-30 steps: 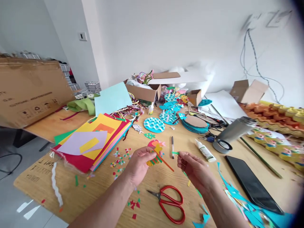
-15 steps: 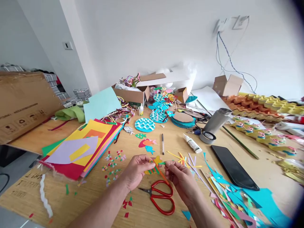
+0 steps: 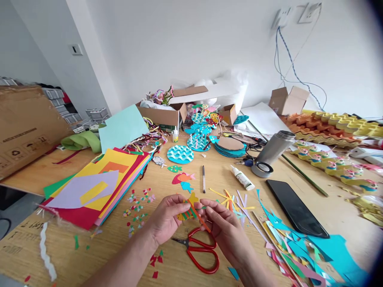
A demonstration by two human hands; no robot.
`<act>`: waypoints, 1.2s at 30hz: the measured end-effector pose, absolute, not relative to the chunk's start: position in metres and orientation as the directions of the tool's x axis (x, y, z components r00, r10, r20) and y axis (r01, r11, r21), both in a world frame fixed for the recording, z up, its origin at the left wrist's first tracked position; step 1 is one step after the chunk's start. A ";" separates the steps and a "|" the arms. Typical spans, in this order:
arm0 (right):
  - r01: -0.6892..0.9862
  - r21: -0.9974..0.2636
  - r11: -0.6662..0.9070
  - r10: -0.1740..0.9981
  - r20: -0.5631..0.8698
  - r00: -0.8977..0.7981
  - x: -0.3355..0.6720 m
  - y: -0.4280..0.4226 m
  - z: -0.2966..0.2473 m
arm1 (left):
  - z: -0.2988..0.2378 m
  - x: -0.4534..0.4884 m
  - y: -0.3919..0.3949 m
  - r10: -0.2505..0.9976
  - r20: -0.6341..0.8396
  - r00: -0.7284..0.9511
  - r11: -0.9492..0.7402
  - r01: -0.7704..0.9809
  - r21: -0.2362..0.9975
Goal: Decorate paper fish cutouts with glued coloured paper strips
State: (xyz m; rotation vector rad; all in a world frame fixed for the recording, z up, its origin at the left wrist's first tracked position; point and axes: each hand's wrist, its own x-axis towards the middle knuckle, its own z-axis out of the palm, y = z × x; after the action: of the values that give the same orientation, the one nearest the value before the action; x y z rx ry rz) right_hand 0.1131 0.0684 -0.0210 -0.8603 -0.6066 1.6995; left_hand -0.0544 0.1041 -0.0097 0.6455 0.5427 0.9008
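A striped yellow fish [image 3: 186,215] is pinched by the left hand [image 3: 167,217] just beyond the scissors [image 3: 203,249]; the right hand [image 3: 224,225] is held beside it, fingers bent. Whether anything is gripped there cannot be told.

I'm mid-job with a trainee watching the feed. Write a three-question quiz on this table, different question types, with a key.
1. Multiple choice: what colour are the handles of the scissors? A) black B) red C) blue
2. True or false: the phone lies to the right of the pen in the picture.
3. Fill in: the left hand holds a striped paper ____.

Key: 1 B; 2 true; 3 fish.
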 end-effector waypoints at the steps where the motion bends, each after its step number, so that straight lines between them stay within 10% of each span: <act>1: -0.580 -0.766 -0.277 0.961 -0.231 -0.153 0.112 0.068 -0.021 | -0.011 -0.055 0.104 0.840 -0.174 0.513 0.476 -0.545 0.690; 16: -0.356 -0.934 0.012 0.988 -0.043 0.146 0.121 0.069 -0.021 | -0.015 -0.055 0.105 0.836 -0.315 0.450 0.516 -0.447 0.731; 36: -0.123 -0.986 -0.109 0.985 -0.124 0.116 0.118 0.070 -0.016 | -0.017 -0.050 0.105 0.903 -0.322 0.284 0.389 -0.225 0.893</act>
State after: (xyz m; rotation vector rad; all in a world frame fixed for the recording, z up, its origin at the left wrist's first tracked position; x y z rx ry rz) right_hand 0.1183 0.0699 -0.0156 -1.2626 -0.9749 1.2539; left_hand -0.0496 0.1046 -0.0167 0.8475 0.9886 0.8895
